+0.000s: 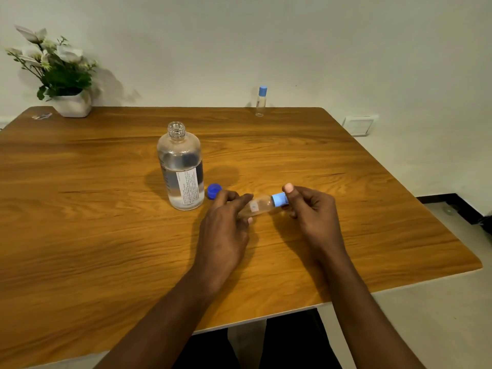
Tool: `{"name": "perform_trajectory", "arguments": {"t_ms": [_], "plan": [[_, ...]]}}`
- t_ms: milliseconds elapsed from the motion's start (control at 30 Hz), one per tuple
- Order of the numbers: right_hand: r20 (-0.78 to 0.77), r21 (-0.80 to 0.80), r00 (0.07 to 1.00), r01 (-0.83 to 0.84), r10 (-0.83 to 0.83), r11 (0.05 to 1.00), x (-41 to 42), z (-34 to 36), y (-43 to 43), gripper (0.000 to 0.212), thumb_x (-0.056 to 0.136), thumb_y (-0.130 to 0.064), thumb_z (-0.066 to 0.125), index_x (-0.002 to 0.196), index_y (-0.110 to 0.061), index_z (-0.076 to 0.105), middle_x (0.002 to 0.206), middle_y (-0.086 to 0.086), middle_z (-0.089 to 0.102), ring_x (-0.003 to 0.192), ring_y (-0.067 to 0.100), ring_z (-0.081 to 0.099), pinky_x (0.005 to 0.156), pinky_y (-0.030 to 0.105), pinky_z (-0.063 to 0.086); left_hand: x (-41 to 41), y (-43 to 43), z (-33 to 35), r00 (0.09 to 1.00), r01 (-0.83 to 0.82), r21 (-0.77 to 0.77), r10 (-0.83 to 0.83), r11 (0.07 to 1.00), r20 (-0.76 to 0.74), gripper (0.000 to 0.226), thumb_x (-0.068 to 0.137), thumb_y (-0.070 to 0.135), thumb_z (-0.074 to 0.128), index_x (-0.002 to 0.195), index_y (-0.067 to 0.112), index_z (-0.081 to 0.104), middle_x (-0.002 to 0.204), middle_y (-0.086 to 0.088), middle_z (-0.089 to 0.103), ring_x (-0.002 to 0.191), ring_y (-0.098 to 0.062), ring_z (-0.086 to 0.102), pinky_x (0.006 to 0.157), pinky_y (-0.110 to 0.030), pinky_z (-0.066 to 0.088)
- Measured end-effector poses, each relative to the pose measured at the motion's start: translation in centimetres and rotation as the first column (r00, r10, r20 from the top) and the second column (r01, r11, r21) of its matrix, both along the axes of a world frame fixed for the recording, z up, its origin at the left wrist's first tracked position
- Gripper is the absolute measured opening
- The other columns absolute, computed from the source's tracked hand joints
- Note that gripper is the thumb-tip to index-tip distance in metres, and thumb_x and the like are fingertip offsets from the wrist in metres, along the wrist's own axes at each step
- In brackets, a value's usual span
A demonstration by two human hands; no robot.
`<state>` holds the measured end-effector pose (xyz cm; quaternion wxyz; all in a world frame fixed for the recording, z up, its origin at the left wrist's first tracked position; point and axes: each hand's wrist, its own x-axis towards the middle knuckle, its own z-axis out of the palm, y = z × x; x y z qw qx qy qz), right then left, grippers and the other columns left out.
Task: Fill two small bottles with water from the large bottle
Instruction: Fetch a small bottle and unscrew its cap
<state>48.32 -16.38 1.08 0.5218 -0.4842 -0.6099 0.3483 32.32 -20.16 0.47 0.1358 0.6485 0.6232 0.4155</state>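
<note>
Small bottle (259,206): we hold it nearly level just above the surface (106,235). Our left hand (226,222), palm down, curls its fingers round the clear body. Our right hand (311,211) pinches the light-blue cap (279,200), thumb on top. Both forearms reach in from the near edge.
Large bottle (181,166): uncapped, upright, left of our hands, a dark-blue cap (214,191) just beside it.
Second small bottle (261,101): capped, upright, at the far edge.

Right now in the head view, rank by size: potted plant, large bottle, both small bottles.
1. potted plant
2. large bottle
3. held small bottle and far small bottle: unranked, nearness differs.
</note>
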Motion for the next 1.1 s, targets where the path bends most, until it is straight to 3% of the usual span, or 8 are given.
{"name": "perform_trajectory", "arguments": {"t_ms": [233, 400, 467, 600, 733, 833, 933, 1100], "plan": [[0.006, -0.040, 0.997, -0.073, 0.073, 0.997, 1.1, -0.1, 0.1, 0.021, 0.093, -0.022, 0.062, 0.090, -0.007, 0.076, 0.070, -0.008, 0.070, 0.067, -0.002, 0.061, 0.064, 0.013, 0.046, 0.0, -0.4, 0.5, 0.999, 0.043, 0.015, -0.043, 0.999, 0.024, 0.038, 0.079, 0.009, 0.072, 0.116, 0.016, 0.066, 0.105, -0.001, 0.071, 0.091, -0.011, 0.061, 0.079, -0.018, 0.041], [0.032, -0.083, 0.992, -0.116, 0.119, 0.990, 1.5, -0.2, 0.1, 0.014, 0.092, -0.011, 0.063, 0.100, -0.016, 0.072, 0.089, -0.009, 0.072, 0.080, -0.007, 0.063, 0.074, 0.012, 0.047, -0.3, -0.4, 0.6, 0.994, 0.099, -0.012, -0.099, 0.995, -0.053, 0.037, 0.087, 0.012, 0.063, 0.124, 0.015, 0.061, 0.112, -0.006, 0.069, 0.099, -0.019, 0.063, 0.083, -0.028, 0.045], [0.019, -0.122, 0.993, -0.111, 0.114, 0.986, 1.6, -0.2, 0.2, 0.021, 0.090, -0.010, 0.065, 0.109, -0.017, 0.070, 0.095, -0.010, 0.071, 0.082, -0.008, 0.064, 0.075, 0.011, 0.048, -0.3, -0.2, 0.5, 0.995, 0.090, -0.022, -0.091, 0.996, -0.030, 0.038, 0.088, 0.012, 0.063, 0.125, 0.016, 0.060, 0.113, -0.004, 0.068, 0.100, -0.016, 0.062, 0.082, -0.022, 0.043], [-0.080, -0.161, 0.994, -0.087, 0.075, 0.983, 1.4, 0.1, 0.3, 0.032, 0.084, -0.026, 0.069, 0.114, -0.017, 0.069, 0.094, -0.003, 0.072, 0.075, 0.002, 0.065, 0.069, 0.016, 0.050, -0.2, -0.1, 0.3, 0.997, 0.068, -0.037, -0.066, 0.997, 0.033, 0.039, 0.088, 0.011, 0.063, 0.127, 0.015, 0.059, 0.116, -0.003, 0.067, 0.101, -0.011, 0.059, 0.080, -0.012, 0.034], [-0.104, -0.153, 0.994, 0.013, -0.029, 0.988, 1.3, 0.1, 0.3, 0.042, 0.089, -0.044, 0.059, 0.086, -0.004, 0.071, 0.062, 0.011, 0.058, 0.054, 0.019, 0.050, 0.050, 0.027, 0.042, -0.2, -0.2, 0.3, 0.995, 0.090, -0.030, -0.089, 0.995, 0.033, 0.039, 0.088, 0.010, 0.063, 0.126, 0.016, 0.059, 0.115, -0.001, 0.066, 0.096, -0.005, 0.053, 0.078, -0.011, 0.033], [-0.039, -0.159, 0.999, 0.020, -0.026, 0.987, 1.3, 0.0, 0.4, 0.031, 0.092, -0.032, 0.063, 0.075, -0.008, 0.071, 0.055, 0.010, 0.056, 0.046, 0.015, 0.046, 0.044, 0.024, 0.038, -0.3, -0.2, 0.3, 0.995, 0.101, -0.022, -0.100, 0.995, 0.029, 0.039, 0.087, 0.009, 0.063, 0.125, 0.015, 0.060, 0.114, -0.001, 0.066, 0.095, -0.004, 0.052, 0.078, -0.011, 0.033], [-0.085, -0.164, 0.996, -0.045, 0.032, 0.985, 1.7, 0.1, 0.3, 0.008, 0.088, -0.014, 0.068, 0.089, -0.010, 0.074, 0.066, 0.008, 0.066, 0.052, 0.016, 0.054, 0.052, 0.026, 0.046, -0.3, -0.1, 0.2, 0.995, 0.096, -0.023, -0.095, 0.995, 0.027, 0.039, 0.087, 0.009, 0.064, 0.125, 0.016, 0.060, 0.116, 0.000, 0.065, 0.095, -0.001, 0.050, 0.079, -0.012, 0.033], [-0.170, -0.168, 0.982, -0.110, 0.081, 0.980, 2.1, 0.2, 0.0, 0.024, 0.087, -0.005, 0.066, 0.110, -0.009, 0.069, 0.096, 0.005, 0.071, 0.076, 0.011, 0.064, 0.063, 0.022, 0.054, -0.3, 0.0, 0.2, 0.995, 0.096, -0.023, -0.095, 0.995, 0.033, 0.039, 0.087, 0.010, 0.063, 0.125, 0.016, 0.060, 0.116, 0.001, 0.065, 0.095, -0.001, 0.050, 0.079, -0.011, 0.033]]}}
